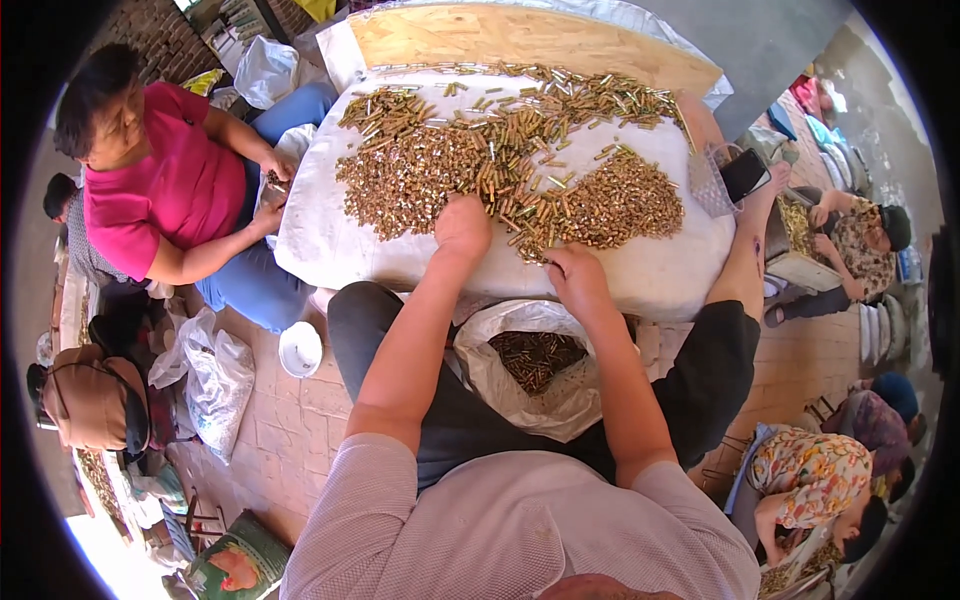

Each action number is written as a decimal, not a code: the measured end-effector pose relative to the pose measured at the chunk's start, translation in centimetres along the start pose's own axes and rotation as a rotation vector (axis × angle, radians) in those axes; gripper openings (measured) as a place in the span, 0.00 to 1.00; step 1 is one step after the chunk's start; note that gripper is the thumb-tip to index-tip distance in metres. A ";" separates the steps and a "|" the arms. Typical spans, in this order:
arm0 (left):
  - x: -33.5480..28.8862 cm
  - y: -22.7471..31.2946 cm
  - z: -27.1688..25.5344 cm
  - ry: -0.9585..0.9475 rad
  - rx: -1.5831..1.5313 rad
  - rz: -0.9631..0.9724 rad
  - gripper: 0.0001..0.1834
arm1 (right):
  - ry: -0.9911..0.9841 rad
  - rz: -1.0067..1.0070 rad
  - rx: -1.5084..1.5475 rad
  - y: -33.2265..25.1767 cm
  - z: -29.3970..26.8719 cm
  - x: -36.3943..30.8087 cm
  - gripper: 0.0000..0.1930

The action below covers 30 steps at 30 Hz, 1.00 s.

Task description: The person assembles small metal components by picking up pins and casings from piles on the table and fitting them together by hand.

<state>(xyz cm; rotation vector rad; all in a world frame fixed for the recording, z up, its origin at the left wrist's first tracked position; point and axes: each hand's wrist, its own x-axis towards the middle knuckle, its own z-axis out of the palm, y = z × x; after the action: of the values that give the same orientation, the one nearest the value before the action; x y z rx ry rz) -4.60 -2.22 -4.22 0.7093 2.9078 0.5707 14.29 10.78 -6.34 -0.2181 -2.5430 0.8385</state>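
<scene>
Resting apart on brass casings [500,170], both hands, left hand [463,226] fisted, right hand [575,275] pinching, bag [570,400] below.

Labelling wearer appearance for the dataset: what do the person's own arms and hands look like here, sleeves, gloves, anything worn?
Both forearms are bare from short, pale pinkish-grey sleeves with a fine check. Left hand and right hand wear no gloves; no watch, rings or markings visible.

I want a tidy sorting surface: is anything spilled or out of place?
Nothing stands out. The small brass tubes lie heaped on the white cloth, none visibly on the floor; a dark phone sits at its right edge.
</scene>
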 end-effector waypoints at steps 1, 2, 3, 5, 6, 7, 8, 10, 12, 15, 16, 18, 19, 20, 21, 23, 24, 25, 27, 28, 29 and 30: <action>0.3 -0.4 0.3 0.003 0.001 -0.004 0.11 | -0.011 0.028 -0.059 -0.2 0.4 0.1 0.08; 0.6 -0.8 0.7 -0.005 -0.031 0.010 0.11 | -0.022 0.055 -0.119 -0.4 0.6 0.2 0.09; 0.8 -1.2 1.0 -0.013 -0.064 0.024 0.11 | -0.023 0.050 -0.116 -0.6 0.7 0.3 0.09; 0.8 -1.1 1.2 -0.013 -0.084 0.044 0.10 | -0.010 0.082 -0.114 -0.4 0.8 0.4 0.09; 0.8 -1.1 1.2 -0.011 -0.103 0.062 0.10 | -0.009 0.081 -0.115 -0.4 0.7 0.4 0.09; 0.6 -0.8 1.1 -0.011 -0.104 0.066 0.10 | 0.013 0.063 -0.120 -0.3 0.6 0.2 0.08; 0.3 -0.5 0.9 -0.007 -0.100 0.091 0.09 | 0.035 0.044 -0.125 -0.2 0.4 0.1 0.07; -0.1 -0.2 0.6 -0.001 -0.096 0.116 0.10 | 0.063 0.114 0.025 -0.1 -0.1 0.0 0.05; -0.4 -0.1 0.3 0.041 -0.155 0.112 0.09 | 0.090 0.181 0.178 -0.1 -0.6 -0.1 0.04; -0.1 -0.6 0.3 0.120 -0.293 0.233 0.09 | 0.108 0.472 0.742 -0.5 -1.6 0.6 0.04; -0.3 -0.1 -0.1 0.116 -0.296 0.241 0.09 | 0.134 0.473 0.886 -0.5 -2.2 0.7 0.04; -1.0 1.3 -1.2 -0.054 -0.567 0.342 0.08 | 0.175 0.477 1.026 -0.1 -2.8 0.5 0.04; -1.4 1.5 -1.2 -0.056 -0.566 0.347 0.08 | 0.201 0.488 1.131 -0.1 -2.8 0.6 0.04; -1.8 1.8 -1.0 -0.185 -0.759 0.344 0.08 | 0.227 0.498 1.235 -0.2 -2.8 0.7 0.04; -2.2 2.1 -0.9 -0.317 -0.951 0.337 0.09 | 0.233 0.498 1.234 -0.2 -2.9 0.8 0.04; -3.0 3.0 -1.2 -0.425 -0.997 0.325 0.09 | 0.236 0.573 1.329 -0.2 -3.1 0.8 0.05; -3.3 3.5 -1.3 -0.527 -1.041 0.307 0.09 | 0.243 0.575 1.326 -0.1 -3.2 0.7 0.05; -3.6 3.9 -1.1 -0.509 -1.111 0.347 0.09 | 0.236 0.559 1.371 -0.4 -3.3 0.8 0.05; -3.8 4.0 -1.0 -0.530 -1.111 0.342 0.09 | 0.229 0.543 1.417 -0.5 -3.3 0.8 0.05; -3.9 4.2 -1.1 -0.553 -1.110 0.339 0.09 | 0.228 0.542 1.420 -0.4 -3.3 0.7 0.05; -4.1 4.4 -1.1 -0.556 -1.111 0.340 0.09 | 0.225 0.541 1.424 -0.2 -3.3 0.6 0.05; -4.2 4.6 -1.2 -0.553 -1.101 0.358 0.08 | 0.228 0.542 1.423 -0.1 -3.4 0.5 0.05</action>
<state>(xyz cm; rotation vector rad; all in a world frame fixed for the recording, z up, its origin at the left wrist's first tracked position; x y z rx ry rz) 0.89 -0.75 -1.36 0.9467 1.5813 1.5052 15.38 12.63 -3.68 -0.4642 -1.1641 2.3583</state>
